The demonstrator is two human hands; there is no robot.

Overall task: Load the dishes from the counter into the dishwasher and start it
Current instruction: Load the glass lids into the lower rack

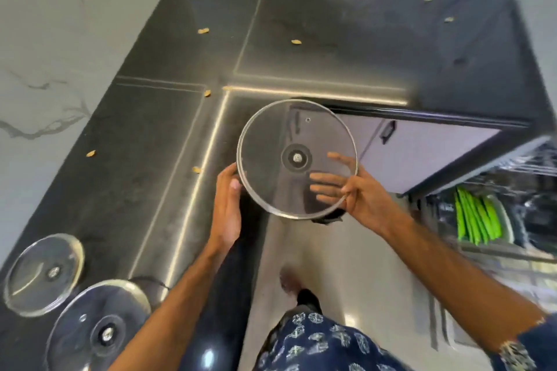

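A dark L-shaped surface (361, 39) fills the corner under pale marbled walls, strewn with small yellowish scraps. Two glass lids (45, 274) lie on it, far left of the held glass lid (297, 158) and nearer the person. The left hand (226, 208) presses straight fingers against that lid's left rim; the right hand (358, 193) cups its lower right rim, fingers spread beneath the glass, thumb over the edge. Right of the lid, the open dishwasher (497, 214) shows green items in its rack.
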